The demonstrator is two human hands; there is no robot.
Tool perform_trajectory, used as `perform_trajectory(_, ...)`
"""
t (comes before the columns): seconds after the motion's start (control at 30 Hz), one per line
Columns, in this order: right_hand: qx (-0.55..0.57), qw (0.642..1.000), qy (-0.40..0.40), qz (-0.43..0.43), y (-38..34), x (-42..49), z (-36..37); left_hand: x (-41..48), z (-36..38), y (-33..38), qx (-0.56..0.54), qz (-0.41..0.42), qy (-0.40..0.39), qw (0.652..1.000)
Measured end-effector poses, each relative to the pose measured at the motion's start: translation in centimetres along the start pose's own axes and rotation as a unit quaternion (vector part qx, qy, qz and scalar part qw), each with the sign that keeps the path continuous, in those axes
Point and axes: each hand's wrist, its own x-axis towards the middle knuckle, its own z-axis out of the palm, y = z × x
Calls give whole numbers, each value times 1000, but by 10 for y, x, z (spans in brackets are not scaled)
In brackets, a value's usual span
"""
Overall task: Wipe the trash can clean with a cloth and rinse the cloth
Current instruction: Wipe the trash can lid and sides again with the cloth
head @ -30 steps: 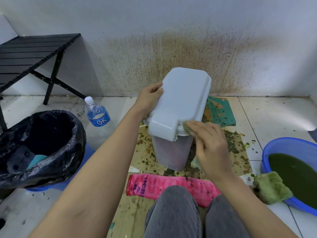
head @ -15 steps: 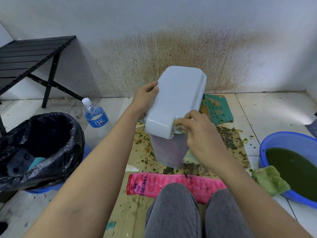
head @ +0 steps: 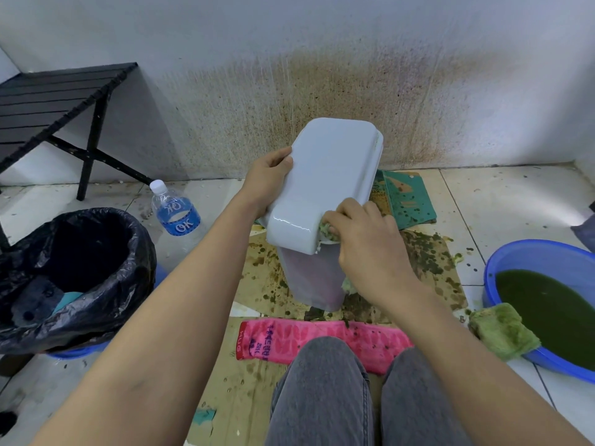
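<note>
Wiping near lid lip: right hand (head: 365, 243) fingers curl round soggy green cloth (head: 325, 229); left hand (head: 269, 185) grips left lid edge of white trash can (head: 328, 175), centre floor on stained cardboard (head: 257, 284). Can likely light, stiff, glossy, slippery; brace at lid sides.

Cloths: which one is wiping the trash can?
The green cloth gripped by the right hand at the trash can lid; the second green cloth rests on the blue basin, and the pink towel lies on cardboard.
</note>
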Motion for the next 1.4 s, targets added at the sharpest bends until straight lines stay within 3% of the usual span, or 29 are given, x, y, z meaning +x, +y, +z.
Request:
perform_trajectory(0.1,216,966,-134,48,23,17,-27,-3,0,-1,22,8,-4,1000)
perform_trajectory(0.13,305,941,-120,85,30,18,-32,-3,0,-2,27,11,-2,1000)
perform_trajectory(0.2,437,879,26,188,43,18,-30,-3,0,-1,30,21,7,999)
perform_trajectory(0.27,526,772,185,304,56,24,-11,-3,1,0,22,27,24,999)
perform_trajectory(0.33,556,691,270,375,62,38,7,-7,4,2,28,41,63,997)
perform_trajectory(0.37,557,676,289,386,62,46,16,-9,6,1,51,53,97,993)
perform_trajectory(0.43,548,695,291,364,57,59,33,-16,9,-1,109,57,174,977)
perform_trajectory(0.5,547,726,261,325,54,71,46,-24,8,-6,117,21,195,974)
perform_trajectory(0.67,586,720,167,331,90,109,57,-39,4,-5,-22,-21,95,995)
perform_trajectory(0.8,587,703,161,368,118,147,58,-42,2,-7,-119,-23,59,991)
perform_trajectory(0.87,596,675,150,409,134,166,62,-45,3,-17,-181,-38,80,979)
perform_trajectory(0.97,640,624,103,437,154,180,70,-56,13,-38,-275,-66,178,942)
perform_trajectory(1.07,670,604,71,425,181,186,96,-63,23,-43,-386,-91,143,907)
perform_trajectory(1.2,678,584,96,437,174,182,91,-55,18,-37,-401,-88,109,906)
perform_trajectory(1.4,706,518,228,426,152,154,53,-26,-8,-13,-386,-111,48,915)
